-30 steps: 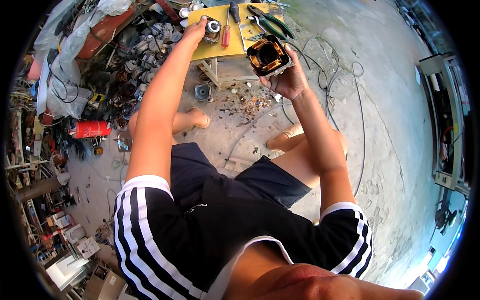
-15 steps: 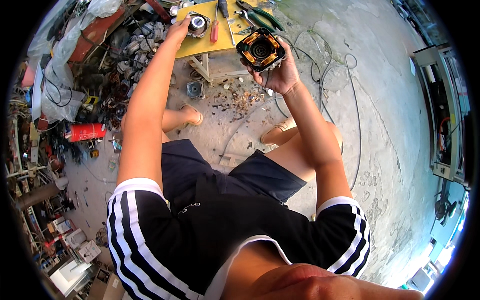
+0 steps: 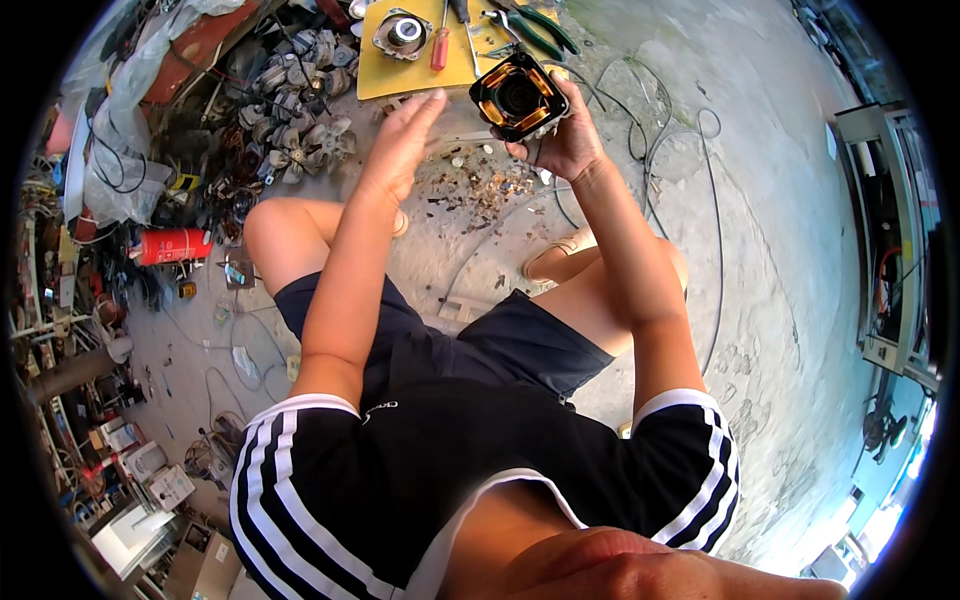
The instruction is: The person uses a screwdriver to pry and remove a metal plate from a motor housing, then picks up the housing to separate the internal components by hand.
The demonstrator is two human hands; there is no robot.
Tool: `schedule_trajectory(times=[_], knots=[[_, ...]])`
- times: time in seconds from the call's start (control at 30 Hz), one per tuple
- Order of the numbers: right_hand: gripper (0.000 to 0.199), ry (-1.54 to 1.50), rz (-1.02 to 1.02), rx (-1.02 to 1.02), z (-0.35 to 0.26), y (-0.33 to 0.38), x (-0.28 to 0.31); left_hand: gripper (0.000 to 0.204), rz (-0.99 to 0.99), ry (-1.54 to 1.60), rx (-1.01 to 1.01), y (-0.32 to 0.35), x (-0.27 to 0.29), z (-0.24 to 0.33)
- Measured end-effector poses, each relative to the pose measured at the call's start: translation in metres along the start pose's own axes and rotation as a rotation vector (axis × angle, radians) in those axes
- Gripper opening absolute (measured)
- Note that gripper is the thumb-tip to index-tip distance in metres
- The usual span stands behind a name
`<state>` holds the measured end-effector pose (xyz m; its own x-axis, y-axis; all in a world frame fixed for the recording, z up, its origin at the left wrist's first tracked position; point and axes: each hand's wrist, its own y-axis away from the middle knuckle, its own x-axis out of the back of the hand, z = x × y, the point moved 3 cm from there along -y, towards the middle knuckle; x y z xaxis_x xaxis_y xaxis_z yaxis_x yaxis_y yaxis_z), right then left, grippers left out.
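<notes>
My right hand (image 3: 568,140) is closed around a square black motor stator (image 3: 519,97), its open face with copper windings turned up toward me. My left hand (image 3: 400,145) is in the air left of the stator, fingers stretched out and holding nothing; it is slightly smeared by motion. Beyond it, on a yellow-topped work table (image 3: 385,82), sits a metal motor housing part (image 3: 402,35) with a round core in its middle. Close to that part lies a red-handled screwdriver (image 3: 440,50).
Green-handled pliers (image 3: 540,32) lie on the table's right side. Debris (image 3: 490,190) is scattered on the floor below it. A heap of motor parts and fan blades (image 3: 305,140) stands at the left, near a red cylinder (image 3: 172,246). Cables (image 3: 650,150) trail over the floor at right.
My left hand has let go of the motor housing part on the table and moved back toward me and to the right. The right hand still holds the stator, almost unmoved.
</notes>
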<state>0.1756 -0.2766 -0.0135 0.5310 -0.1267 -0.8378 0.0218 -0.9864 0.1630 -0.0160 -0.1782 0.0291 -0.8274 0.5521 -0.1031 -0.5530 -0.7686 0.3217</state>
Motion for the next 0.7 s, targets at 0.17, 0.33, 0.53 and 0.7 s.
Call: schedule_trajectory(times=[0.17,0.33,0.53,0.7], knots=[[0.065,0.298,0.158,0.11,0.006,0.006,-0.012,0.085,-0.105,0.092,0.122,0.018,-0.02,-0.006],[0.075,0.576,0.18,0.077,0.01,0.01,-0.012,0.079,-0.152,0.038,0.127,0.019,-0.03,-0.001],[0.085,0.772,0.075,0.115,0.012,0.004,-0.01,0.063,-0.225,0.084,0.019,0.01,-0.024,-0.014],[0.079,0.839,0.027,0.159,0.015,0.006,-0.011,0.055,-0.248,0.072,-0.032,0.014,-0.02,-0.016]])
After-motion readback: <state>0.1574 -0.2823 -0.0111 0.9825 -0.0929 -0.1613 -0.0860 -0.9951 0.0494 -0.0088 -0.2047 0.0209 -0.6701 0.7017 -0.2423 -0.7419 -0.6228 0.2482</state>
